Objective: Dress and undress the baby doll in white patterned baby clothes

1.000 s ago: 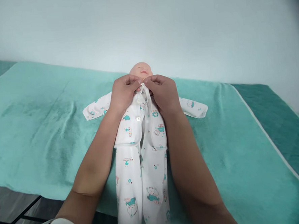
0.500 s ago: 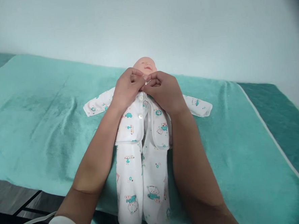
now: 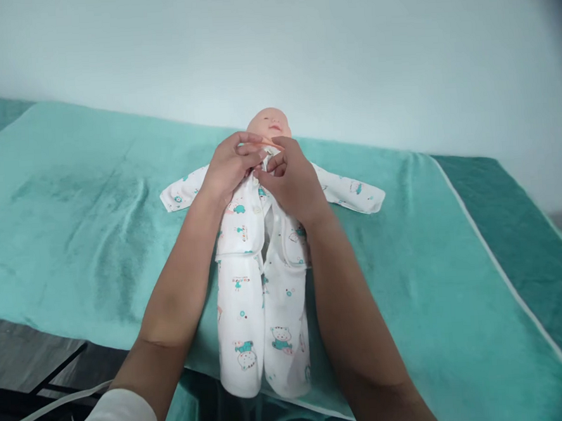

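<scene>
A baby doll [image 3: 268, 121] lies on its back, head toward the wall, with its sleeves spread out to both sides. It wears a white printed jacket [image 3: 241, 229] and matching trousers [image 3: 241, 330]. My left hand [image 3: 235, 162] pinches the jacket's front edge just below the neck. Close beside it, my right hand [image 3: 291, 172] has its thumb and fingers closed on the other part of the front edge. The fingertips nearly meet, and they hide the button between them. Lower down, the jacket's front hangs apart over the trousers.
A green plush blanket [image 3: 97, 247] covers the bed under the doll, with a darker green cover [image 3: 514, 209] at the right. Behind stands a pale wall [image 3: 271, 46]. At the lower left are a black frame [image 3: 57, 370] and a pale cable [image 3: 59, 402].
Both hands have slid slightly down the jacket front, from the collar to a spot below it. The collar and neck now show more. The view has shifted a little.
</scene>
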The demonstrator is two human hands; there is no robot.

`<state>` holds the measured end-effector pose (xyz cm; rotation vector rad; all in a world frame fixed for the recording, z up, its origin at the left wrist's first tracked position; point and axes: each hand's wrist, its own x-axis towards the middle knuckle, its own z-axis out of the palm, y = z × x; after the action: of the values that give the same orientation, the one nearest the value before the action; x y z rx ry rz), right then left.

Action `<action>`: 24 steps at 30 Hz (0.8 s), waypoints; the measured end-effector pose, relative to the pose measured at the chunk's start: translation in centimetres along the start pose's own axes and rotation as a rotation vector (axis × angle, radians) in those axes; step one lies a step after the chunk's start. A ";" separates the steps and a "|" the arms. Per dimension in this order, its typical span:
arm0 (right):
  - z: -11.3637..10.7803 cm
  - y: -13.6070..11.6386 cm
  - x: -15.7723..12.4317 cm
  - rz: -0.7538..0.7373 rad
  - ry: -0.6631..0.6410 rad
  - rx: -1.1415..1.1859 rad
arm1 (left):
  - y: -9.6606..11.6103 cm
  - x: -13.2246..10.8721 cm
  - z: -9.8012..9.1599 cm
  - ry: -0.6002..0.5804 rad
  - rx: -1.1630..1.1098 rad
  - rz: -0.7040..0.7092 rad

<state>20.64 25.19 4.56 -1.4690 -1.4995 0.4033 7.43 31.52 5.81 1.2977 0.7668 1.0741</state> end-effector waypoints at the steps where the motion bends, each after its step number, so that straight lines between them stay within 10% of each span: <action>1: 0.0 -0.1 -0.5 0.000 0.007 0.003 | -0.1 -0.2 0.1 0.012 0.002 -0.002; 6: -0.5 -0.7 -4.1 -0.115 0.093 0.021 | -0.6 -2.0 0.0 0.170 0.123 0.135; 11: -0.8 -1.6 -7.1 -0.140 0.213 -0.127 | -0.2 -5.1 -1.0 0.091 0.257 0.148; 24: -2.5 -2.1 -5.5 0.183 0.149 0.101 | 0.6 -6.7 0.0 0.056 0.414 0.241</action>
<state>20.37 18.87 5.24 -1.5262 -1.2153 0.4621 4.97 25.27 5.59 1.7514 0.9242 1.1859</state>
